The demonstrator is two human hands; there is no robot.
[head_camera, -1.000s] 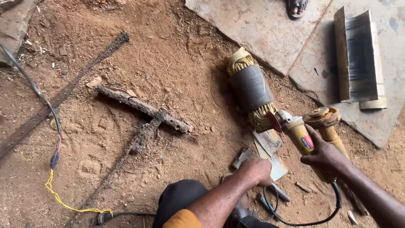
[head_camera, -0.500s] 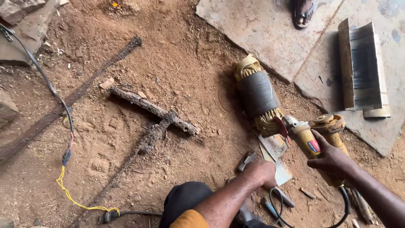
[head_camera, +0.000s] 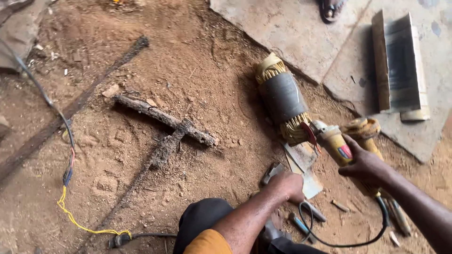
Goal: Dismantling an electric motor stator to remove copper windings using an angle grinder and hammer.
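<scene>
View from the head camera down onto a dirt floor (head_camera: 197, 94). The right hand (head_camera: 366, 165), at the right of the frame, is clenched around the yellow body of an angle grinder (head_camera: 340, 149), whose red disc guard (head_camera: 309, 133) points toward the upper left and lies just beside the frayed lower end of a motor winding core (head_camera: 282, 99), a grey cylinder with yellowish wire bundles at both ends, lying tilted in the centre right. The grinder's black cable (head_camera: 351, 242) loops along the lower right. The left hand (head_camera: 288, 184), lower centre, is closed with knuckles up and rests on the floor over a flat metal piece (head_camera: 308, 181); whether it grips anything cannot be told. A small dark metal part (head_camera: 271, 171) lies just to its left, and two slim tools (head_camera: 306, 218) lie below it. Left of centre, a rusty T-shaped bar (head_camera: 162, 123) lies on the soil. At the far left runs a wire (head_camera: 69, 174) that passes from grey to yellow. In the upper right, a folded steel sheet (head_camera: 400, 61) rests on a concrete slab (head_camera: 292, 28), with a sandalled foot (head_camera: 332, 8) at the top edge
</scene>
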